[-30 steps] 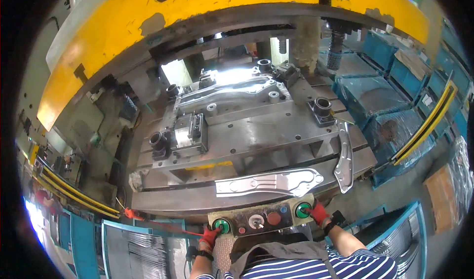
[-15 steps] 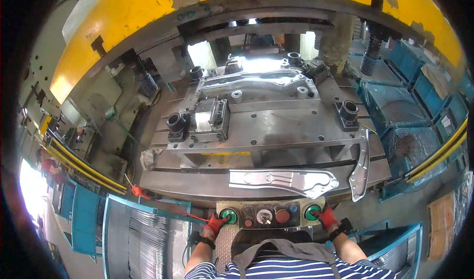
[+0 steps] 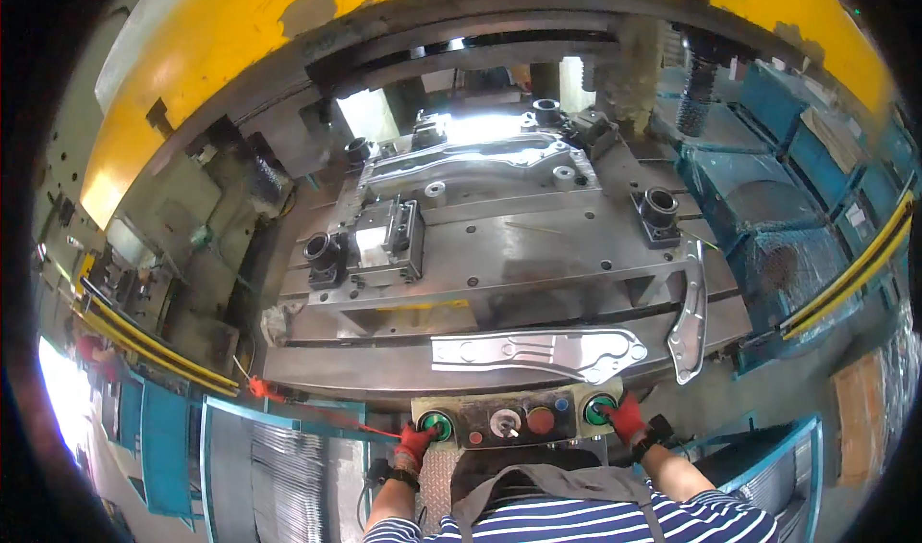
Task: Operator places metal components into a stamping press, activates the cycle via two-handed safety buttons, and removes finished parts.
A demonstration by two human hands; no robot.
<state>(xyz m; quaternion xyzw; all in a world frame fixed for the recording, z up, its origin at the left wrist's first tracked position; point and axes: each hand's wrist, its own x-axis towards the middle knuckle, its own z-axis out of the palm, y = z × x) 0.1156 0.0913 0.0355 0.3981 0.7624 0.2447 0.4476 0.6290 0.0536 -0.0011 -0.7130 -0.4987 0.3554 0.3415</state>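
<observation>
At the front edge of the grey steel press bed (image 3: 355,362), a box-shaped control panel with a dark face and pale ends (image 3: 522,407) stood directly before my waist. My red-gloved left hand (image 3: 415,440) rested at the round green left button (image 3: 435,426), and my red-gloved right hand (image 3: 628,421) rested at the round green right button (image 3: 600,410). The visible fingers appeared partly curled, and neither hand showed a part or tool in its grasp. I could not tell how far each hand was closed or whether either button was depressed.

The buttons were mounted at opposite ends of the panel, presumably to occupy both hands at once, clear of the grey steel lower die (image 3: 523,250). A long, contoured silver metal part (image 3: 461,162) lay across the rear of the die, apparently seated on its raised form. A flat-ended silver pressed part (image 3: 538,349) lay crosswise on the bed just beyond the panel, and a narrow silver pressed part (image 3: 687,322) lay lengthwise at the die's right corner; both probably sat there for easy reach.

The green buttons were bright, each partly covered by a glove. The panel's pale ends looked worn, and a larger dull red button (image 3: 541,421) sat between the two green ones.
</observation>
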